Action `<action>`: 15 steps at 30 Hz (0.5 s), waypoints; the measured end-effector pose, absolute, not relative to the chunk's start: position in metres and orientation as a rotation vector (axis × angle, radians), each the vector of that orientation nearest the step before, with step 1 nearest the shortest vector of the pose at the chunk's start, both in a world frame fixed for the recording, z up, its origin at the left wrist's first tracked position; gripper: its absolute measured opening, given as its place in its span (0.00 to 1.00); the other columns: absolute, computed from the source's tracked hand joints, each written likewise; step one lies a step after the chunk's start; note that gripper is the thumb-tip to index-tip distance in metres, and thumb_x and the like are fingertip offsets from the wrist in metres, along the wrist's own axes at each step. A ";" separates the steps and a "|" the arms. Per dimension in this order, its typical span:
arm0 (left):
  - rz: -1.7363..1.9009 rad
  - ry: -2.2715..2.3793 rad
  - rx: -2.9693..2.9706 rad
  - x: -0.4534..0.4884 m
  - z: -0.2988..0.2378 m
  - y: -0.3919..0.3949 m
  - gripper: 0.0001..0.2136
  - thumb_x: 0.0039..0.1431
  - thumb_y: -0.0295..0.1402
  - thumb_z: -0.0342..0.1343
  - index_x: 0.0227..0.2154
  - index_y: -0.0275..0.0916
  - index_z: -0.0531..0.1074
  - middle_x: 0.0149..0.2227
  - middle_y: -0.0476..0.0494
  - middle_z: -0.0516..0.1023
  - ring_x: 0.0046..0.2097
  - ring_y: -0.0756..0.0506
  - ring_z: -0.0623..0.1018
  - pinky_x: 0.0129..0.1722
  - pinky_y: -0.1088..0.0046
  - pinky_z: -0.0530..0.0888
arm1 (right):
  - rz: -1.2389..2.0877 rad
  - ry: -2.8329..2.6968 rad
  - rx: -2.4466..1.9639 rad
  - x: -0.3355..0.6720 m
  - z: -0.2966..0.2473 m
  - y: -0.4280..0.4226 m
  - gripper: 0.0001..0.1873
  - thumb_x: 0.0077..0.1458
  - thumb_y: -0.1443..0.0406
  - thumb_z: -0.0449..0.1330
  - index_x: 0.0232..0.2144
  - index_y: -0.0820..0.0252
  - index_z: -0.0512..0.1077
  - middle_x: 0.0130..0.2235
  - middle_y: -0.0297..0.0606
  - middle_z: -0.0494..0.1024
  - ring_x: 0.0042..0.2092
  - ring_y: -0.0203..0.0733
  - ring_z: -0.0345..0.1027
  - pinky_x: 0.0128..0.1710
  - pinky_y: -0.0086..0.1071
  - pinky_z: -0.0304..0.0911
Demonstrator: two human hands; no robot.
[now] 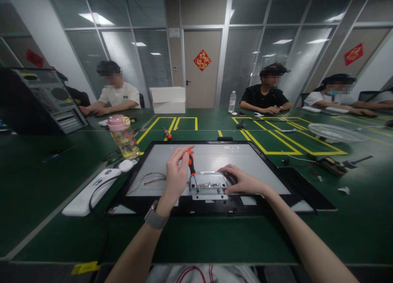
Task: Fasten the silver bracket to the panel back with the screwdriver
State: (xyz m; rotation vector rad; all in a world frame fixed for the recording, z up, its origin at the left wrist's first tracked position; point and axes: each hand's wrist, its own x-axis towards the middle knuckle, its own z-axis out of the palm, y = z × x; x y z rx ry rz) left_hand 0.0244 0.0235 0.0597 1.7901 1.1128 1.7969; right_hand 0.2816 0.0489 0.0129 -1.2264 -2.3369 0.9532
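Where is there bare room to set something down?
Bare: between the panel and the table's near edge, between the forearms; left of the long white block. Crowded: around the bottle, and where the screwdriver stands between left hand and right hand.

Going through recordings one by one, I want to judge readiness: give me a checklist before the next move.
1. Screwdriver held in left hand: ok.
2. Tip seated in a screw: cannot tell, too small to see.
3. Right hand at the right end of the metal box: ok.
4. Panel lying flat on the table: ok.
5. Pink-lidded bottle off the panel: ok.
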 end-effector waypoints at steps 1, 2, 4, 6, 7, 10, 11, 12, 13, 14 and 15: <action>1.794 1.124 1.785 0.024 0.060 0.023 0.13 0.63 0.31 0.47 0.42 0.38 0.77 0.36 0.44 0.77 0.39 0.47 0.75 0.40 0.72 0.70 | 0.951 -2.339 -1.228 0.282 0.013 0.049 0.38 0.44 0.53 0.68 0.56 0.56 0.64 0.54 0.43 0.62 0.57 0.53 0.56 0.60 0.45 0.53; 1.786 1.136 1.775 0.024 0.060 0.023 0.13 0.63 0.32 0.47 0.42 0.38 0.77 0.36 0.43 0.78 0.39 0.47 0.76 0.40 0.71 0.70 | 0.947 -2.340 -1.229 0.282 0.013 0.049 0.38 0.44 0.53 0.68 0.56 0.56 0.64 0.54 0.43 0.62 0.57 0.52 0.57 0.60 0.45 0.53; 1.764 1.153 1.738 0.023 0.060 0.024 0.14 0.63 0.32 0.47 0.44 0.37 0.76 0.36 0.43 0.79 0.40 0.47 0.76 0.42 0.71 0.71 | 0.945 -2.340 -1.231 0.281 0.013 0.049 0.38 0.43 0.54 0.68 0.56 0.56 0.63 0.54 0.43 0.62 0.57 0.53 0.57 0.60 0.45 0.53; 1.728 1.144 1.694 0.023 0.058 0.024 0.15 0.63 0.32 0.47 0.46 0.37 0.75 0.38 0.43 0.80 0.41 0.47 0.77 0.43 0.71 0.71 | 0.951 -2.338 -1.234 0.281 0.014 0.048 0.38 0.43 0.53 0.68 0.55 0.57 0.64 0.54 0.43 0.62 0.57 0.53 0.57 0.60 0.45 0.53; 1.710 1.129 1.673 0.023 0.058 0.025 0.15 0.63 0.32 0.46 0.47 0.37 0.74 0.39 0.42 0.80 0.41 0.47 0.77 0.44 0.71 0.71 | 0.955 -2.338 -1.236 0.281 0.014 0.048 0.38 0.43 0.53 0.68 0.55 0.57 0.63 0.54 0.43 0.62 0.57 0.53 0.57 0.60 0.45 0.54; 1.670 1.097 1.653 0.023 0.056 0.027 0.16 0.63 0.33 0.46 0.50 0.37 0.73 0.41 0.41 0.80 0.42 0.47 0.78 0.44 0.71 0.72 | 0.957 -2.340 -1.245 0.281 0.015 0.047 0.39 0.43 0.52 0.68 0.56 0.57 0.63 0.54 0.43 0.62 0.57 0.53 0.57 0.60 0.45 0.53; 1.666 1.096 1.666 0.023 0.056 0.027 0.16 0.63 0.33 0.47 0.50 0.37 0.73 0.41 0.41 0.79 0.42 0.47 0.78 0.44 0.71 0.72 | 0.956 -2.340 -1.247 0.281 0.015 0.047 0.39 0.43 0.52 0.68 0.56 0.58 0.63 0.54 0.43 0.62 0.57 0.53 0.57 0.60 0.45 0.53; 1.667 1.096 1.687 0.024 0.056 0.028 0.16 0.63 0.33 0.48 0.49 0.37 0.73 0.41 0.41 0.79 0.42 0.47 0.77 0.44 0.71 0.72 | 0.956 -2.341 -1.247 0.281 0.015 0.047 0.39 0.43 0.52 0.68 0.56 0.58 0.63 0.54 0.43 0.62 0.57 0.53 0.57 0.60 0.44 0.53; 1.670 1.099 1.714 0.024 0.057 0.028 0.15 0.62 0.33 0.50 0.49 0.38 0.73 0.41 0.42 0.79 0.42 0.47 0.77 0.44 0.71 0.72 | 0.955 -2.340 -1.246 0.281 0.015 0.047 0.39 0.43 0.53 0.68 0.56 0.58 0.63 0.54 0.43 0.62 0.57 0.53 0.57 0.60 0.44 0.53; 1.675 1.104 1.744 0.024 0.058 0.028 0.14 0.61 0.33 0.51 0.48 0.38 0.74 0.40 0.42 0.78 0.42 0.47 0.76 0.43 0.71 0.72 | 0.954 -2.339 -1.243 0.281 0.015 0.048 0.39 0.43 0.53 0.68 0.56 0.58 0.63 0.54 0.43 0.62 0.57 0.53 0.57 0.60 0.43 0.53; 1.682 1.110 1.772 0.024 0.058 0.028 0.13 0.60 0.33 0.52 0.46 0.38 0.75 0.40 0.43 0.78 0.41 0.47 0.76 0.43 0.72 0.72 | 0.955 -2.340 -1.241 0.280 0.015 0.048 0.39 0.43 0.53 0.68 0.56 0.58 0.63 0.54 0.43 0.62 0.57 0.53 0.57 0.60 0.43 0.53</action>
